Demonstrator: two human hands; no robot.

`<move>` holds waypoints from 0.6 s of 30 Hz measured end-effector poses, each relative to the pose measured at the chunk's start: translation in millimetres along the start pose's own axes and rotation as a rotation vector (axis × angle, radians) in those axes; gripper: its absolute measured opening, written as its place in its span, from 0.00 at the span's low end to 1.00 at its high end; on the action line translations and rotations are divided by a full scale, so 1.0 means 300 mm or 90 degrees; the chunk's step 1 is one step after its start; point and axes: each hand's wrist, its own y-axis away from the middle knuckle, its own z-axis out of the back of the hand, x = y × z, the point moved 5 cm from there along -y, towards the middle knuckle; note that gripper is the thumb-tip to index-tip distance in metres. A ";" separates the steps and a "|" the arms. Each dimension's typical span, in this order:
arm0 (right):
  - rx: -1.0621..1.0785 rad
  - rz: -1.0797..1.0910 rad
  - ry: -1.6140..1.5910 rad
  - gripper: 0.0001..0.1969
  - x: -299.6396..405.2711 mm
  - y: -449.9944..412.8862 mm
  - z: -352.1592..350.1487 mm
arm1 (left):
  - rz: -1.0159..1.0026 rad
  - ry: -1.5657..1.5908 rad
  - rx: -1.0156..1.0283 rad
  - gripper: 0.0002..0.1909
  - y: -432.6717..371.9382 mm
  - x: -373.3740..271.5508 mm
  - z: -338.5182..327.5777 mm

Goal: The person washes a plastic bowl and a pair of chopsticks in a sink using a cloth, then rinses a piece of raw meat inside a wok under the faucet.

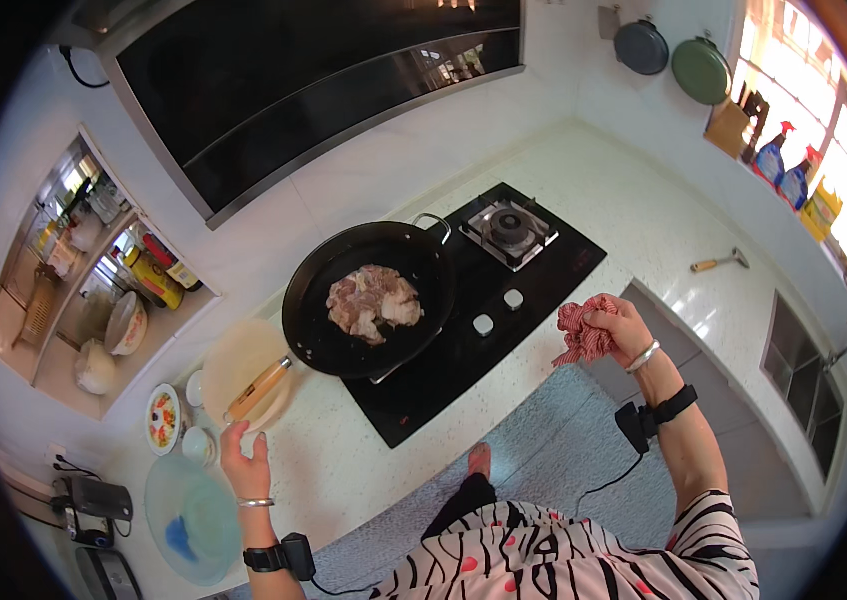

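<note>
My right hand [622,330] grips a crumpled red-and-white striped cloth [585,330] above the counter's front edge. At the left, my left hand [246,461] is empty, thumb and fingers apart, just below the end of the wooden wok handle [258,390]. Whether a fingertip touches the handle is unclear. The black wok [311,300] rests on the left side of a black glass gas hob [393,412]. Pieces of pale pink meat [371,300] lie bunched in it. Beneath the handle is a pale round basin [225,352].
An uncovered burner [510,226] and two white knobs [498,313] are right of the wok. Left stand a translucent bowl [202,495], a dish of chopped food [163,420] and white cups [199,446]. A wooden-handled tool [720,260] lies near the sink [802,360]. A range hood [363,90] overhangs.
</note>
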 end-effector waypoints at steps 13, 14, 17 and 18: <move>0.056 -0.081 0.072 0.07 -0.018 -0.635 -0.069 | 0.035 -0.094 0.004 0.19 -0.265 0.156 -0.240; 0.062 -0.076 0.079 0.07 -0.017 -0.675 -0.086 | 0.033 -0.131 0.045 0.21 -0.279 0.175 -0.249; 0.065 -0.079 0.080 0.09 -0.026 -0.790 -0.149 | 0.075 -0.210 0.145 0.25 -0.303 0.187 -0.287; 0.088 -0.088 0.088 0.09 -0.020 -0.829 -0.182 | 0.111 -0.246 0.201 0.27 -0.319 0.187 -0.302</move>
